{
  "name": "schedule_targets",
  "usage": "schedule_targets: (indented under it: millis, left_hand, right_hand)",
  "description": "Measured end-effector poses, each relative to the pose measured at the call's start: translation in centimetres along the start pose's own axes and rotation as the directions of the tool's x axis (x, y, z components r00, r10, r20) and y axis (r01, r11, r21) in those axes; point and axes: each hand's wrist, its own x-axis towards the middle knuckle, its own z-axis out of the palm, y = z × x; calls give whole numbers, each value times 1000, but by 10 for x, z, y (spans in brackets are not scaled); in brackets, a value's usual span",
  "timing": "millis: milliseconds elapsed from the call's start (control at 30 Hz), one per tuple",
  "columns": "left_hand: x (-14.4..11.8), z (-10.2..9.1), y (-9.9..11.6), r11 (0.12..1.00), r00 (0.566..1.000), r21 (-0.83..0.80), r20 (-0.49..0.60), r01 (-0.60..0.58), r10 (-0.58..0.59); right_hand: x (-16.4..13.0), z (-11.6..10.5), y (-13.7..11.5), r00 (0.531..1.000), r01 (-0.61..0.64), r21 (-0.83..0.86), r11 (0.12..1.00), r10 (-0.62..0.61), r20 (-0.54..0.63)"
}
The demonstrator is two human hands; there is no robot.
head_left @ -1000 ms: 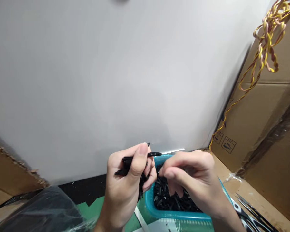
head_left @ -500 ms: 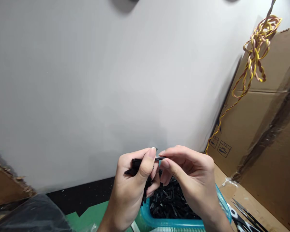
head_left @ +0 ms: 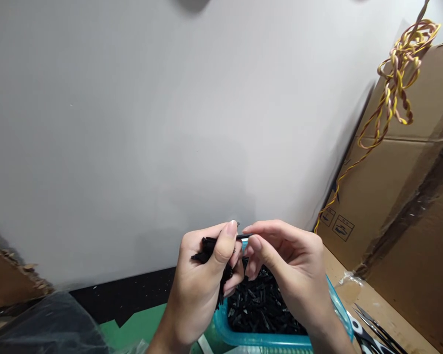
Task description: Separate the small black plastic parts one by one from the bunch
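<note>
My left hand is closed around a bunch of small thin black pieces, whose ends stick out beside the thumb and below the fingers. A slim black strip juts from between its thumb and forefinger toward the right. My right hand pinches the far end of that strip between thumb and forefinger, its other fingers curled loosely. Beneath both hands stands a teal plastic basket, filled with a heap of similar black pieces. What exactly the pieces are cannot be made out.
Scissors and tweezers lie right of the basket. A cardboard box stands at the right, with a twisted yellow-brown cable hanging before it. A green mat and clear plastic lie left; a pale wall rises behind.
Both hands have risen very slightly, and the right thumb and forefinger have shifted a little on the strip. The view has tilted marginally; the grip on the bunch is the same.
</note>
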Motion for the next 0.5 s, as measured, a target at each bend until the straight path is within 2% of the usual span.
schedule_targets:
  millis: [200,500]
  left_hand:
    - [-2,-2,0,1000,999,22,-34,-3,4]
    - [-2,-3,-2,1000,1000,-10,-4,-15,15]
  right_hand:
    - [-1,-2,-2,1000,-3,-54,999,3,4]
    - [-1,-1,-4,1000,11,-55,998,-11,1]
